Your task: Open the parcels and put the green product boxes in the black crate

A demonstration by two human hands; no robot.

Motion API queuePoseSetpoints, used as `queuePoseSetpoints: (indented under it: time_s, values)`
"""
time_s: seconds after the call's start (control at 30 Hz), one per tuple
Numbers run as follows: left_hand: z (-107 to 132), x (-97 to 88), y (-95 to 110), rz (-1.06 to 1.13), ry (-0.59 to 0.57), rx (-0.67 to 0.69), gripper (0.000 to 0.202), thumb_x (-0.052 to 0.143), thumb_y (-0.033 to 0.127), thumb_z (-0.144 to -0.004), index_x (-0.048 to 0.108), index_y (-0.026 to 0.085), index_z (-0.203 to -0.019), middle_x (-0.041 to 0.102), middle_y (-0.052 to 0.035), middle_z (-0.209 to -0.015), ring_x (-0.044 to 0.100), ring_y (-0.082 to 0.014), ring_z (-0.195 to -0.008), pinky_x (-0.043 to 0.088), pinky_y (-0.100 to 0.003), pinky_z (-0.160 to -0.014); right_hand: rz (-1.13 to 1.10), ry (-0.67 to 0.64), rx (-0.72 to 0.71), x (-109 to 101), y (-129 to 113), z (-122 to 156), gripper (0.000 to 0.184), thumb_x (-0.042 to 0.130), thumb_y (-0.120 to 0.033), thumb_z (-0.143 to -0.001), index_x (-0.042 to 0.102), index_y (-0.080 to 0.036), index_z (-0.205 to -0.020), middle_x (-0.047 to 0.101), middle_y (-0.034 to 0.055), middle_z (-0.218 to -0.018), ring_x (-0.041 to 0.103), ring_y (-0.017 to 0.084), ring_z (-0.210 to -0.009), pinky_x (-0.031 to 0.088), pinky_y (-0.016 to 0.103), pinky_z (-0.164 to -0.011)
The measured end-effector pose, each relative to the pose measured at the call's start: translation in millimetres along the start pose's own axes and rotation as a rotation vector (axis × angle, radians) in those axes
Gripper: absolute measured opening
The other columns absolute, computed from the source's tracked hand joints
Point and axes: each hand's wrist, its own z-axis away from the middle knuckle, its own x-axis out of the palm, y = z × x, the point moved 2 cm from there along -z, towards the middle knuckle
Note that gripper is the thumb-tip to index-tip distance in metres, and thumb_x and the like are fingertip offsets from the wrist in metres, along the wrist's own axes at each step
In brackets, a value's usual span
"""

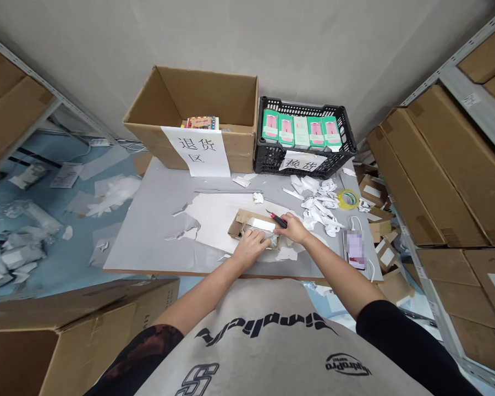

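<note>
A small cardboard box (235, 226) lies on the table in front of me, with a white label along its upper side. My left hand (252, 245) rests on its near side, fingers bent over crumpled wrapping; what they grip there is hidden. In my right hand (292, 227) is a utility knife (277, 219) with a red and black handle, its blade pointing up and left. The same hand sits at the box's right end. White torn paper (214, 212) is spread beneath the box.
At the back stand a large open carton (239, 148) with a paper sign and a black crate (272, 159) of green boxes. Crumpled paper (319, 206), yellow tape (348, 199) and a phone (355, 248) lie right. Shelves with cartons (445, 165) flank the table.
</note>
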Motion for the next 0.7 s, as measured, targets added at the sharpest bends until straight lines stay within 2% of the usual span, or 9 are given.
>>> queuePoseSetpoints:
  time_s: [0.1, 0.23, 0.33, 0.4, 0.5, 0.57, 0.7]
  values:
    - [6.1, 1.3, -0.3, -0.026, 0.037, -0.009, 0.013, 0.048, 0.015, -0.093, 0.058, 0.022, -0.099, 0.056, -0.0072, -0.091, 0.052, -0.0234, -0.085, 0.037, -0.039, -0.076, -0.019, -0.01, -0.01, -1.3, 0.7, 3.1, 0.04, 0.08, -0.046, -0.072, 0.069, -0.019, -0.098, 0.053, 0.0019, -0.088, 0.058, 0.019, -0.084, 0.046, 0.03, -0.078]
    - [11.6, 3.5, 1.8, -0.043, 0.093, -0.033, 0.018, 0.046, 0.014, -0.095, 0.059, 0.023, -0.104, 0.057, -0.0068, -0.089, 0.053, -0.0226, -0.083, 0.038, -0.038, -0.076, -0.033, 0.039, -0.045, -1.3, -8.3, 10.9, 0.059, 0.083, -0.049, -0.066, 0.066, -0.023, -0.116, 0.051, 0.0049, -0.108, 0.061, 0.019, -0.093, 0.05, 0.032, -0.086]
    - [16.7, 1.9, -5.1, -0.042, 0.107, -0.112, 0.018, 0.05, 0.017, -0.093, 0.059, 0.023, -0.109, 0.059, -0.007, -0.09, 0.056, -0.0234, -0.087, 0.04, -0.04, -0.083, 0.053, 0.024, -0.065, 2.7, -17.1, 13.9, 0.061, 0.081, -0.042, -0.069, 0.062, -0.025, -0.124, 0.054, 0.0057, -0.117, 0.063, 0.021, -0.097, 0.05, 0.032, -0.087]
    - [22.2, -1.1, -14.9, -0.03, 0.105, -0.195, 0.019, 0.057, 0.023, -0.091, 0.059, 0.021, -0.11, 0.061, -0.009, -0.096, 0.057, -0.0267, -0.1, 0.039, -0.043, -0.092, 0.121, 0.009, -0.067, 4.8, -20.6, 14.6, 0.055, 0.077, -0.036, -0.074, 0.061, -0.026, -0.125, 0.059, 0.0054, -0.114, 0.064, 0.021, -0.097, 0.05, 0.032, -0.086]
    - [32.3, -5.9, -27.9, -0.027, 0.126, -0.283, 0.022, 0.062, 0.028, -0.088, 0.059, 0.022, -0.109, 0.062, -0.0107, -0.107, 0.052, -0.0301, -0.12, 0.036, -0.046, -0.1, 0.162, 0.015, -0.082, 4.4, -21.8, 15.3, 0.051, 0.073, -0.038, -0.076, 0.063, -0.026, -0.125, 0.065, 0.0049, -0.107, 0.065, 0.022, -0.097, 0.05, 0.031, -0.085]
    - [38.2, -7.6, -30.9, -0.056, 0.155, -0.299, 0.015, 0.059, 0.028, -0.091, 0.06, 0.023, -0.106, 0.063, -0.0097, -0.107, 0.052, -0.0281, -0.122, 0.036, -0.044, -0.098, 0.143, 0.013, -0.113, 2.5, -21.5, 15.4, 0.05, 0.072, -0.04, -0.076, 0.065, -0.027, -0.123, 0.068, 0.004, -0.103, 0.066, 0.022, -0.096, 0.049, 0.03, -0.086]
    - [44.0, -7.3, -27.5, -0.108, 0.18, -0.3, 0.01, 0.053, 0.029, -0.096, 0.06, 0.023, -0.099, 0.064, -0.0075, -0.097, 0.057, -0.0245, -0.113, 0.039, -0.04, -0.09, 0.086, -0.014, -0.154, -1.8, -20.6, 12.9, 0.046, 0.072, -0.038, -0.076, 0.068, -0.027, -0.12, 0.07, 0.0031, -0.098, 0.067, 0.021, -0.092, 0.049, 0.029, -0.086]
